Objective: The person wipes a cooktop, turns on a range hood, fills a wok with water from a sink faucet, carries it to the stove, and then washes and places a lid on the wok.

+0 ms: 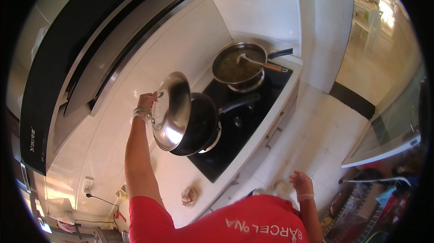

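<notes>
My left hand (147, 103), in what looks like a thin clear glove, grips the loop handle of a domed metal pan lid (181, 107). The lid is tilted almost on edge above the left side of a black wok (201, 120), hiding part of it. That wok sits on the nearer burner, its dark handle (242, 103) pointing right. To the right, away from the wok, my right hand (301, 184) hangs over the floor with its fingers apart and nothing in it. On the farther burner stands a second pan (234, 64) of brownish liquid, a wooden-handled ladle (259, 62) resting across it.
A range hood (112, 49) overhangs the black glass cooktop (217, 161) from the left. A crumpled bag (189, 197) lies on the counter's near end. At the lower right are a wire rack (366, 205) and a glass-paneled door (386, 134). Floor tiles (315, 131) lie to the right.
</notes>
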The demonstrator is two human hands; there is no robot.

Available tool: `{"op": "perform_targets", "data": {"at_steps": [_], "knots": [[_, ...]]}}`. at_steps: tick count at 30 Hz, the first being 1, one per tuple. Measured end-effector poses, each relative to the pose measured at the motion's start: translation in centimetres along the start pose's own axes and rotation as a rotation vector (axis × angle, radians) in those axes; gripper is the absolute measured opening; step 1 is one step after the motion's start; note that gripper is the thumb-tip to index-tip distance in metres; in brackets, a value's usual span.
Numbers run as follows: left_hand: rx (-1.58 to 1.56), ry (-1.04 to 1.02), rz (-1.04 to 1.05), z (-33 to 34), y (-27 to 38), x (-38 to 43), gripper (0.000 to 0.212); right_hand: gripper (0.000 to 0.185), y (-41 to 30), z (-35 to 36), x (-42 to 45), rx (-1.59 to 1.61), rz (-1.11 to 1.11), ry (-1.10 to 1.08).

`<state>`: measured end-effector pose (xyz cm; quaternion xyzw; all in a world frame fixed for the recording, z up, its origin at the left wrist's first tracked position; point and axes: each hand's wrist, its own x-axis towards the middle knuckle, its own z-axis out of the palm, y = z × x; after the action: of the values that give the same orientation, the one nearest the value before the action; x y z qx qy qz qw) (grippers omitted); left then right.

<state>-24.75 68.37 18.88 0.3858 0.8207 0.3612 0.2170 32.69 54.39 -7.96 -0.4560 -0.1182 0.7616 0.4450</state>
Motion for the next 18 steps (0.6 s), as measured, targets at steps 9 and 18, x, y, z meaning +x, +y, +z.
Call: {"op": "perform_targets", "data": {"at_steps": [9,18], "knots": [[0.164,-0.028,0.08,1.2,-2.0,1.8,0.036,0.028,-0.4,-0.4,-0.4,0.013,-0.025,0.012],[-0.044,-0.017,-0.048,0.8,-1.5,0.1,0.037,0.028,-0.6,-0.8,-0.3,0.019,-0.025,0.019]]}}
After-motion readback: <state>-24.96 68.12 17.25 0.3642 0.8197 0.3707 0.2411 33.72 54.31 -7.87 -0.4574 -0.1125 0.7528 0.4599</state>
